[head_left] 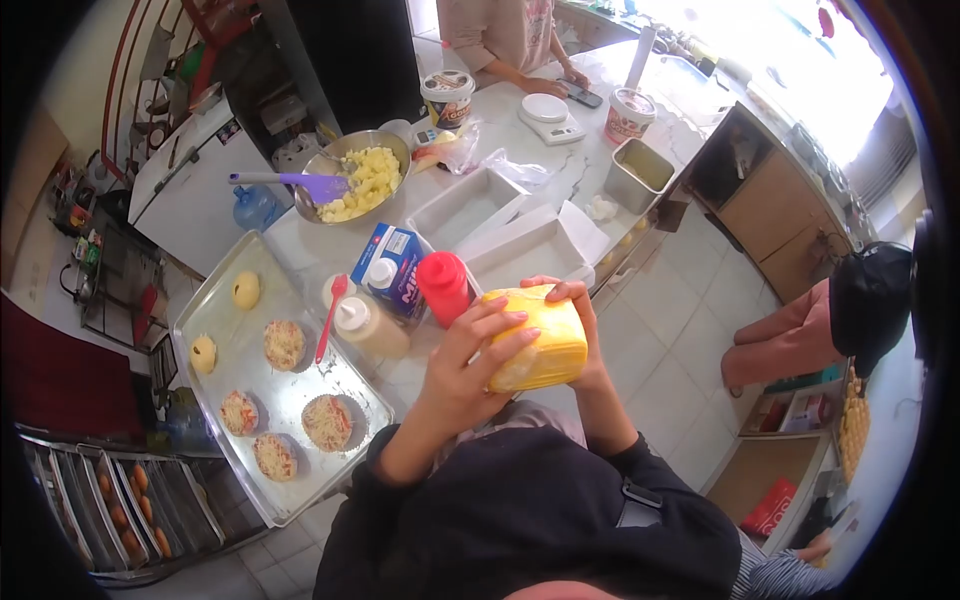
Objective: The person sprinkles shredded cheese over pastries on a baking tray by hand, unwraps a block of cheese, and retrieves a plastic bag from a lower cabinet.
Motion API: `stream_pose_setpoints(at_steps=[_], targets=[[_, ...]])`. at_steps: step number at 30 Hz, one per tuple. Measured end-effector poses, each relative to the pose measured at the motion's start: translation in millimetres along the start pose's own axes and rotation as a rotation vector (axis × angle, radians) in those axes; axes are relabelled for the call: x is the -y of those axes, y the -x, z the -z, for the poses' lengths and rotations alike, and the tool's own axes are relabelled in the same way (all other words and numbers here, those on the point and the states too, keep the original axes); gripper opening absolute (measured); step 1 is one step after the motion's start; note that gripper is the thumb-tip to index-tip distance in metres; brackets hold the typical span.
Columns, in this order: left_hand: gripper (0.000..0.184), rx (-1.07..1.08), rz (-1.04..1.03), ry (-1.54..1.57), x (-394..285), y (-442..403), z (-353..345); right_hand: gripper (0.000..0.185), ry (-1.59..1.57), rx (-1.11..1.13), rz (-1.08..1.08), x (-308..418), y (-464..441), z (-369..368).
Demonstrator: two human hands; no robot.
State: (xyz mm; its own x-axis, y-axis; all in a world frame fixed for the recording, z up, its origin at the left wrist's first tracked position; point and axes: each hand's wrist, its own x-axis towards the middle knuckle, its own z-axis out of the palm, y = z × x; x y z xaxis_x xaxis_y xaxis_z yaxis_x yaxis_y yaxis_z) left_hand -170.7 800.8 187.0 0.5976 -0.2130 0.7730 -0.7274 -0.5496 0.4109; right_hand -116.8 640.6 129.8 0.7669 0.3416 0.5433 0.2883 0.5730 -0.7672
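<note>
A yellow block in shiny, wrinkled wrapping, perhaps cheese or butter [545,345], is held up in front of my chest. My left hand [465,350] has its fingers curled over the block's near-left side. From the other side, my right hand [588,325] grips it, fingertips over the top edge. Just beyond the block stand a red squeeze bottle [443,285], a blue milk carton [392,262] and a squeeze bottle of pale sauce [372,330]. A red brush or spatula [329,325] leans at the tray's edge.
A metal tray [240,440] at left bears several topped buns. Behind it sits a bowl [395,150] of yellow chunks with a purple spatula [315,186]. White boxes [530,250], a metal tin [640,175] and a scale [555,130] stand on the table. Other people are nearby.
</note>
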Motion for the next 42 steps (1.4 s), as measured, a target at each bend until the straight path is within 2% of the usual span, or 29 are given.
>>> stream_pose_setpoints(at_steps=[3, 6, 9, 14, 18, 20, 23, 24, 26, 27, 30, 31, 34, 35, 38, 41, 42], targets=[[0.046, 0.011, 0.091, 0.093, -11, -5, 17, 0.066, 0.076, -0.087, 0.022, 1, 4, -9], [0.035, -0.069, 0.135, -0.016, -11, 9, 18, 0.065, 0.203, -0.13, 0.091, -2, 4, -12], [0.024, -0.215, 0.032, -0.097, -9, 19, 13, 0.064, 0.334, -0.142, 0.151, -2, 5, -15], [0.01, -0.273, 0.13, -0.11, -1, 19, 6, 0.066, 0.405, -0.19, 0.17, -12, 7, -16], [0.004, -0.244, 0.308, 0.035, -8, 27, 11, 0.068, 0.391, -0.253, 0.05, -23, 9, -14], [0.006, -0.229, 0.356, 0.225, -2, 36, 11, 0.067, 0.332, -0.292, -0.007, -30, 12, -12], [0.011, -0.267, 0.428, 0.533, 4, 50, 6, 0.068, 0.27, -0.181, -0.162, -38, 22, -6], [0.013, -0.291, 0.454, 0.639, 5, 54, 3, 0.068, 0.228, -0.14, -0.298, -39, 25, -8], [0.015, -0.414, 0.566, 0.659, 10, 63, -7, 0.07, 0.136, -0.056, -0.573, -42, 35, -13], [0.016, -0.475, 0.622, 0.666, 13, 69, -12, 0.069, 0.223, 0.033, -0.559, -62, 48, -7], [0.019, -0.589, 0.685, 0.659, 25, 78, -23, 0.068, -0.112, -0.11, -0.738, -89, 63, -22], [0.018, -0.647, 0.735, 0.637, 30, 82, -28, 0.065, -0.085, -0.114, -0.752, -97, 65, -23], [0.015, -0.612, 0.689, 0.579, 62, 118, -45, 0.065, 0.013, -0.059, -0.628, -121, 65, -20], [0.015, -0.586, 0.715, 0.584, 69, 129, -51, 0.067, 0.172, -0.015, -0.577, -140, 71, -11], [0.014, -0.545, 0.769, 0.578, 83, 150, -61, 0.055, 0.424, -0.012, -0.361, -142, 67, -16], [0.012, -0.537, 0.783, 0.57, 86, 155, -55, 0.033, 1.008, 0.083, 0.02, -124, 58, -26], [0.012, -0.511, 0.785, 0.597, 81, 152, -53, 0.028, 0.995, 0.047, 0.008, -127, 61, -23]])
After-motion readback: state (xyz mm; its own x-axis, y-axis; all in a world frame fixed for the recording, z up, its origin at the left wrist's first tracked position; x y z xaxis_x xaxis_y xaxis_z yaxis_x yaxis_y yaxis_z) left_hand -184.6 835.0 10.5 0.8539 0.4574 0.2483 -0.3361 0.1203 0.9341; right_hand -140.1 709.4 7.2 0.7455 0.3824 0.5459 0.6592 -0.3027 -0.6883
